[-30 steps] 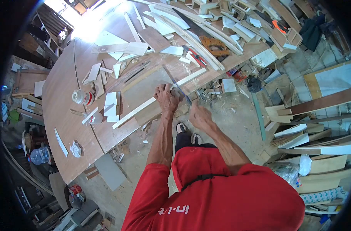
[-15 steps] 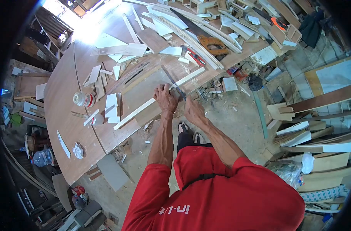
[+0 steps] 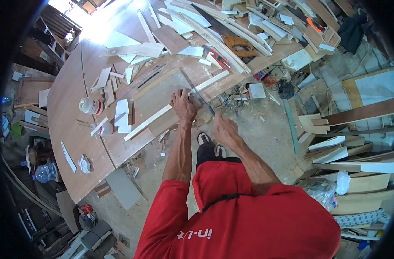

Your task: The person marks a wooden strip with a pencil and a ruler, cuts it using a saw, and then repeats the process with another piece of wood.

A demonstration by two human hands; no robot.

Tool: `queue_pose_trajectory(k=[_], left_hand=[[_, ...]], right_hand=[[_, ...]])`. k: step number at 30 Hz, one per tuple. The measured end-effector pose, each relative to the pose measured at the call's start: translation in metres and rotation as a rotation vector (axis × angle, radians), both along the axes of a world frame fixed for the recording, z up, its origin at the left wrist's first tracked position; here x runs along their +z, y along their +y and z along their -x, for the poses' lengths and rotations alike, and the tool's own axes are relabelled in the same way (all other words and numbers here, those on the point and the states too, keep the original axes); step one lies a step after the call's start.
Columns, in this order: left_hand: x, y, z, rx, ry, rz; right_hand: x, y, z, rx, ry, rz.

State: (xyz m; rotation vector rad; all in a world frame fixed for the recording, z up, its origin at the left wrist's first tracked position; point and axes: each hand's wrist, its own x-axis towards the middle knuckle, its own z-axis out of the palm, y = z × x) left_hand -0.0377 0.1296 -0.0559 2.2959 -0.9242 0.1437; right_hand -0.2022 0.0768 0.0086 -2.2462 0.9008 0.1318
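Observation:
My left hand [image 3: 182, 105] presses down on a pale wooden strip [image 3: 149, 123], its fingers curled over it near the table's front edge. The strip runs slantwise across a flat board, with its far part [image 3: 214, 82] showing beyond the hand. My right hand [image 3: 225, 128] is closed round the near end of a thin saw [image 3: 201, 97]. The narrow blade lies across the strip just right of my left hand, its far tip over the board; the handle is mostly hidden in my fist.
A large handsaw [image 3: 239, 45] with a brown handle and red-handled pliers [image 3: 220, 61] lie among offcuts on the table [image 3: 71, 134]. A white jar [image 3: 90, 105] stands left. Wood scraps litter the floor [image 3: 257, 134], and boards [image 3: 363, 108] lean at the right.
My right hand has drawn the saw back toward my body and slightly right. My left hand stays on the strip; the whole view has shifted a little.

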Motion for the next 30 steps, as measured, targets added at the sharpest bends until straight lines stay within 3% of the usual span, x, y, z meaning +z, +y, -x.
queue_pose_trajectory(k=[5,8,14,20,23,30], left_hand=[[0.001,-0.005,-0.001,0.009,-0.017,0.023],[0.004,-0.004,0.000,0.003,0.000,0.011],[0.003,-0.004,-0.001,0.014,-0.037,-0.012],[0.005,-0.002,-0.001,-0.009,-0.029,-0.015],[0.003,-0.004,0.000,0.013,-0.043,0.005],[0.005,-0.002,0.001,0.004,-0.012,0.020]], right_hand=[[-0.008,-0.015,-0.047,0.001,-0.077,0.050],[0.002,-0.004,-0.009,-0.036,-0.062,0.034],[-0.009,-0.015,-0.048,-0.002,-0.114,0.042],[-0.026,0.004,-0.002,-0.082,-0.142,0.002],[-0.040,-0.007,-0.036,-0.045,-0.255,0.071],[-0.046,0.007,0.002,-0.073,-0.108,0.008]])
